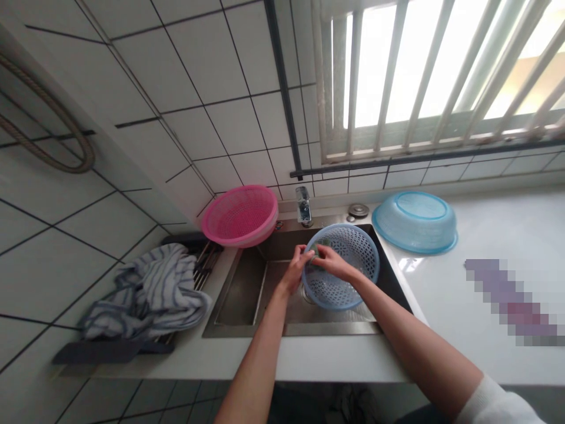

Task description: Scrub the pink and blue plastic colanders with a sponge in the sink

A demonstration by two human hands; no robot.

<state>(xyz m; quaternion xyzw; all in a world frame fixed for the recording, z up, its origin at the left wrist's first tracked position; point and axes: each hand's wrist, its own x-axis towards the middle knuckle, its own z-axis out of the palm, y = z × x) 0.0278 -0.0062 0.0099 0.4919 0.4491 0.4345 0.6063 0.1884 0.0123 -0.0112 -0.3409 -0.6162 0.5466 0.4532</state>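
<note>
Beneath the 2 hands lies the steel sink. Beyond the left hand, to its left, is a pink basket; right of the right hand, an upturned blue basin. A blue colander sits under the right hand. Both hands pinch 1 small green piece over the colander's left side.

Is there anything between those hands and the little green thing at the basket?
Nothing visible: the left hand and right hand both appear to touch the small green piece directly, at the left side of the light blue colander.
</note>
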